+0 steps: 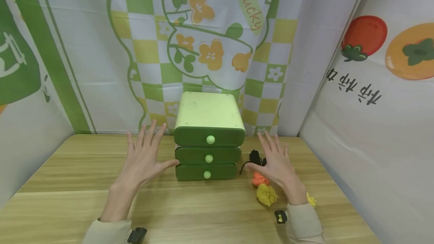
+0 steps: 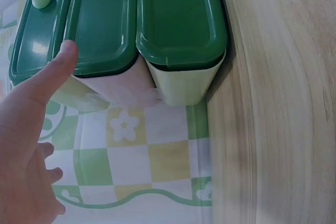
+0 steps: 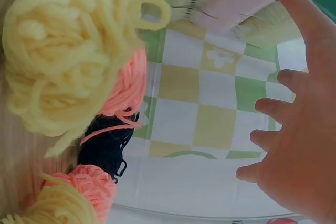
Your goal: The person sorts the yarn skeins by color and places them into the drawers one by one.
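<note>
Left hand point(image 1: 144, 163) was left of three-drawer cabinet point(image 1: 210, 110), right hand point(image 1: 276, 164) right; each grip spread, straight-fingered. Black yarn point(image 1: 255, 157), coral yarn point(image 1: 260, 179), yellow yarn point(image 1: 266, 195) lay on bench point(image 1: 203, 214), cabinet's right.

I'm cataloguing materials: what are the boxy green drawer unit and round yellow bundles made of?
Boxy green drawer unit: likely moulded plastic; smooth, glossy fronts show highlights. Round yellow yarn bundles: matte, with loose looped strands; wool or acrylic, unclear.
</note>
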The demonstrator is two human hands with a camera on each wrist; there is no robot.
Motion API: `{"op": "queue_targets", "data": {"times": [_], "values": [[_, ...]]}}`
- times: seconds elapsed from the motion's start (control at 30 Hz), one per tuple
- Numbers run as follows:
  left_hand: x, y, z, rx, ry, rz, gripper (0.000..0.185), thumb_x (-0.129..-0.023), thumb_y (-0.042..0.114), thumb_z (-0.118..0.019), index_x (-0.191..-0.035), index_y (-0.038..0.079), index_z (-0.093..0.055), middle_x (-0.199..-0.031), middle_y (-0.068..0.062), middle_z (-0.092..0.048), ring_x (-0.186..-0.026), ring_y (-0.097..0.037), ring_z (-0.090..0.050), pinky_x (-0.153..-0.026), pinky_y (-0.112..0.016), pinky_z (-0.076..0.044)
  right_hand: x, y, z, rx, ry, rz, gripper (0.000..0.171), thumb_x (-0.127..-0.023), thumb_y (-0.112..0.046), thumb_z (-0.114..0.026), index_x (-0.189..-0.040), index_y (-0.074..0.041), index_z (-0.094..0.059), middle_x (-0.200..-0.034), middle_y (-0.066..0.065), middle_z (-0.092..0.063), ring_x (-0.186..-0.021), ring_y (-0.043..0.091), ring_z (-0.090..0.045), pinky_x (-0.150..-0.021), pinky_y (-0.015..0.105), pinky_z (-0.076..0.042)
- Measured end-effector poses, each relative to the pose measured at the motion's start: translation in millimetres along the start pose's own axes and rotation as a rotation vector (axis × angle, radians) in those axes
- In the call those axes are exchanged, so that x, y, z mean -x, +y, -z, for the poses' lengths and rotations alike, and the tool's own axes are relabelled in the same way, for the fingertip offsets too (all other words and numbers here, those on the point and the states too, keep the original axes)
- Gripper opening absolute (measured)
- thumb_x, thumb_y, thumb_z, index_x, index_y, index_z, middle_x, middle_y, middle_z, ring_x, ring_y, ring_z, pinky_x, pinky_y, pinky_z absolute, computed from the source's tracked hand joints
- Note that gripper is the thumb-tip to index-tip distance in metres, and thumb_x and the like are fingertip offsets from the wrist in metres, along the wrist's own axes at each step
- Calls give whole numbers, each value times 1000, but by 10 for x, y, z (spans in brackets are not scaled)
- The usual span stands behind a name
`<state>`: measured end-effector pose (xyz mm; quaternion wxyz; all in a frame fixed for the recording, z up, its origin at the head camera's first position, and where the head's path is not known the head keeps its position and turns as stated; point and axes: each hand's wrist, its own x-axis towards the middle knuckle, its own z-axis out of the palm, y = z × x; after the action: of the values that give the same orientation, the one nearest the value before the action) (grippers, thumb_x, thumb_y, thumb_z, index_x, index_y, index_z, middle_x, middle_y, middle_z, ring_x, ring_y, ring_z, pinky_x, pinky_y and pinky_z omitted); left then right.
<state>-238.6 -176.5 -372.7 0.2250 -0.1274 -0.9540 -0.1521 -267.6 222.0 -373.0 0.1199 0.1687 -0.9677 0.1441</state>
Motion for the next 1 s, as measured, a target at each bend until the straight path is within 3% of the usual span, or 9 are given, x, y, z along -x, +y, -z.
{"op": "queue_targets", "data": {"times": [0.23,0.43,0.73,1.0], "values": [[-34,35,9,31,54,-30,104,-85,56,-71,-161,19,-11,-167,-14,-11,-148,-46,-18,-119,-69,-4,-17,-35,31,-32,52,10,103,-85,-66,-64,-162,-25,-7,-168,10,-11,-153,43,-6,-116,74,-3],[-49,68,37,59,129,-66,95,-87,47,-73,-159,16,-20,-165,-12,-22,-145,-43,-28,-119,-66,-15,-23,-90,71,-66,126,48,95,-87,-58,-67,-160,-20,-19,-163,13,-26,-149,45,-19,-118,69,-12],[-55,123,68,99,171,-106,90,-87,39,-75,-158,13,-25,-164,-11,-26,-144,-41,-33,-120,-62,-19,-15,-242,142,-113,232,82,85,-88,-48,-71,-157,-17,-31,-153,14,-40,-141,40,-34,-115,63,-26],[-66,187,75,103,179,-131,90,-88,38,-75,-158,16,-24,-163,-11,-28,-142,-41,-36,-120,-61,-20,-11,-455,166,-167,387,236,78,-85,-32,-80,-151,-14,-42,-135,15,-53,-122,37,-45,-103,55,-38]]}}
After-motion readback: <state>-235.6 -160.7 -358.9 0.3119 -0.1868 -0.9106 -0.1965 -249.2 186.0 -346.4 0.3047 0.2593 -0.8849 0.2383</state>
